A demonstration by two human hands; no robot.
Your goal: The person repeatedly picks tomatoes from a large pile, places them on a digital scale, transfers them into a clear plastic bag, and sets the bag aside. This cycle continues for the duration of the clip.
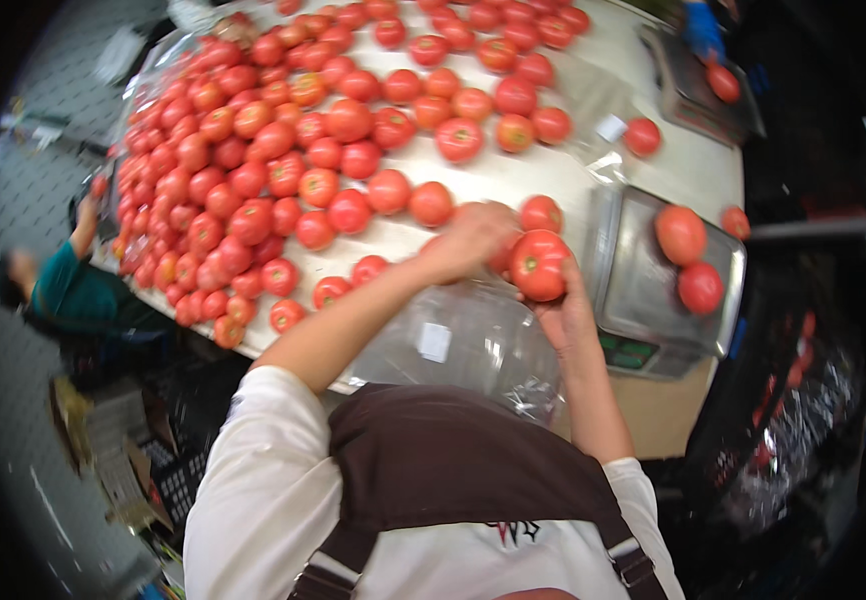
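My right hand (pixel 569 300) holds a large red tomato (pixel 540 265) from below and the side. Just left of it, my left hand (pixel 474 236) is blurred over the table, with red tomato surface showing beside its fingers; whether it grips one I cannot tell. Another tomato (pixel 541 214) lies behind the held one. Below my hands, a clear plastic bag (pixel 478 330) with a white label lies at the table edge. To the right, a metal-topped weighing scale (pixel 631 289) bears two tomatoes (pixel 680 235).
A large heap of tomatoes (pixel 253 180) covers the table's left and far parts. A second scale (pixel 673 82) stands far right, where another person's blue-gloved hand (pixel 703 34) touches a tomato. A person in green (pixel 76 289) is at the left. Cardboard boxes (pixel 121 465) sit lower left.
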